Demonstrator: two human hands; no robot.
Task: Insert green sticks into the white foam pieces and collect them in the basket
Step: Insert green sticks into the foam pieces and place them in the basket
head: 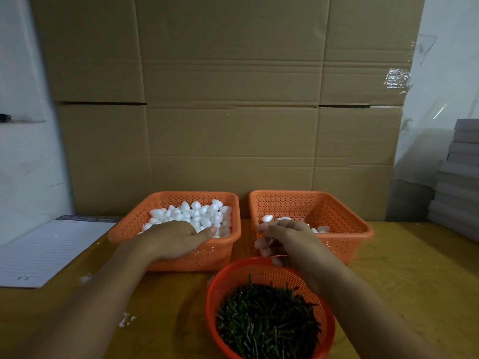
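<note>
The left orange basket (223,255) holds a heap of white foam pieces (197,212). My left hand (173,239) lies palm down on that heap with its fingers buried among the pieces, and I cannot tell whether it grips one. The right orange basket (344,244) holds a few white foam pieces (267,218) at its bottom. My right hand (287,242) hovers at that basket's front left corner, fingers loosely curled and apart, with nothing visible in them. A round orange basket (215,288) in front is full of green sticks (267,322).
A lined notepad (49,252) lies at the left on the yellow wooden table (404,275). Flattened cardboard (228,99) stands right behind the baskets. Grey stacked boards (458,182) sit at the right edge. White crumbs (125,320) dot the table.
</note>
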